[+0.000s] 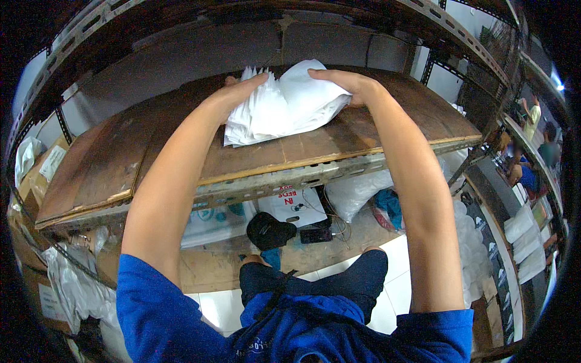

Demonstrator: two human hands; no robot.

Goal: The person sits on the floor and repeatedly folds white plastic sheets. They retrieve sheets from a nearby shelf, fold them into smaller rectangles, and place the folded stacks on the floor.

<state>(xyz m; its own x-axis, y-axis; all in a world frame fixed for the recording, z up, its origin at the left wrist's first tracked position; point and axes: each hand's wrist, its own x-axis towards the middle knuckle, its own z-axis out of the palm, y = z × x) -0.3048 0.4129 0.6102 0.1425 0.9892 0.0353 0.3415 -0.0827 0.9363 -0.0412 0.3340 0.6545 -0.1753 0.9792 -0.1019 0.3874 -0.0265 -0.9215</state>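
A loose stack of thin white sheets [275, 115] is bent between my two hands over the brown wooden shelf board [181, 130]. Whether the sheets are paper or plastic I cannot tell. My left hand [237, 94] grips the left side, where the edges fan apart, with its thumb on top. On the right side my right hand [354, 85] is closed round the curled end, thumb over the upper face and the other fingers mostly hidden underneath. The stack's lower edge rests on or just above the board.
Below the board, a lower shelf holds a black cap [270, 231], a small dark device [316, 234] with cables and a clear plastic bag [358, 196]. A metal shelf beam [448, 30] crosses overhead. White bags [75, 284] hang at the left. People [531, 118] are far right.
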